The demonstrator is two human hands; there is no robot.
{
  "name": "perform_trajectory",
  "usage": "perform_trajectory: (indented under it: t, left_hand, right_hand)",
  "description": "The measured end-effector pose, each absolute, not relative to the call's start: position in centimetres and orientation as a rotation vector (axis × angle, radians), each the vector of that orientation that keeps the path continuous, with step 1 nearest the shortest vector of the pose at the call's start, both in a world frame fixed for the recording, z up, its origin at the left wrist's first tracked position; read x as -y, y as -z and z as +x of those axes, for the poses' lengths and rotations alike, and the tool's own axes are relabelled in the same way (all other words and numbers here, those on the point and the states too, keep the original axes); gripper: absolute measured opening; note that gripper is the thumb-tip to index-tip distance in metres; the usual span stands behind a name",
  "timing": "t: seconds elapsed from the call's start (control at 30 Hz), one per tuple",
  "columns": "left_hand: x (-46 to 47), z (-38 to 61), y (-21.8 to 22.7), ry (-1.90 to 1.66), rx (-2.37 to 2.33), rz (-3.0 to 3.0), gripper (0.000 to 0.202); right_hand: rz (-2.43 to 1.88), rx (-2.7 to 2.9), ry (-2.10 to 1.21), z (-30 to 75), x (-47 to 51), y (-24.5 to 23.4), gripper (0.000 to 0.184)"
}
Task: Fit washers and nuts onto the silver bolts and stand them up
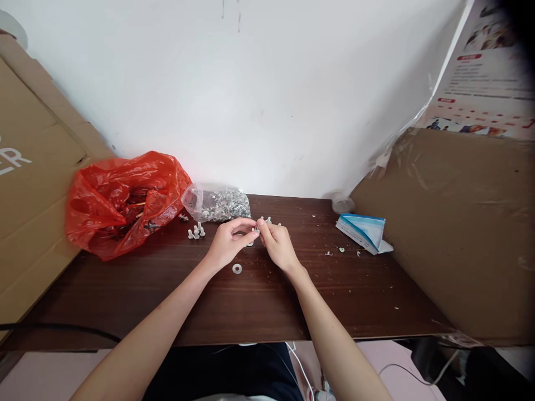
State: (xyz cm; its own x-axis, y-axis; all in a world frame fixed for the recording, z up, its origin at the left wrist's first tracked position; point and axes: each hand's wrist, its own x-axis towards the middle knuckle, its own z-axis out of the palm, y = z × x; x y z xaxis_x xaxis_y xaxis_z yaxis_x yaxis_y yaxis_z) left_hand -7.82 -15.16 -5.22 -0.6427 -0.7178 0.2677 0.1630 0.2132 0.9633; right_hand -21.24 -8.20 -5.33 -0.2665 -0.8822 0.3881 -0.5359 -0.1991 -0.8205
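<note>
My left hand [229,240] and my right hand [279,245] meet above the middle of the table, fingertips pinched together. Between them a small silvery screw [256,229] shows, mostly covered by the fingers. Just below the left fingers a pale washer [250,244] is partly hidden. Nearer to me a flat ring washer [237,269] lies alone. Several screws [196,231] stand on their heads left of my left hand. More screws [268,220] stand behind my right hand, partly covered by it.
A clear bag of small metal parts [221,205] lies behind my left hand. To its left slumps an open red plastic bag [125,206]. On the right are a blue-and-white packet [363,231] and scraps [341,250]. Cardboard [455,239] walls both sides of the dark table [234,317].
</note>
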Motion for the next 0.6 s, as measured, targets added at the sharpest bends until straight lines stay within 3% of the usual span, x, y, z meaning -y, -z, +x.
perform_trajectory:
  t: [0.3, 0.6]
  left_hand:
    - [14.86, -7.80, 5.11, 1.429, 1.835, 0.454, 0.031]
    - [14.99, -7.89, 5.80, 1.287, 1.938, 0.515, 0.019]
  right_hand:
    - [-1.615, -1.723, 1.456, -21.12, 8.29, 5.54, 0.057]
    - [-1.666, -1.734, 1.483, -21.17, 8.15, 5.32, 0.057]
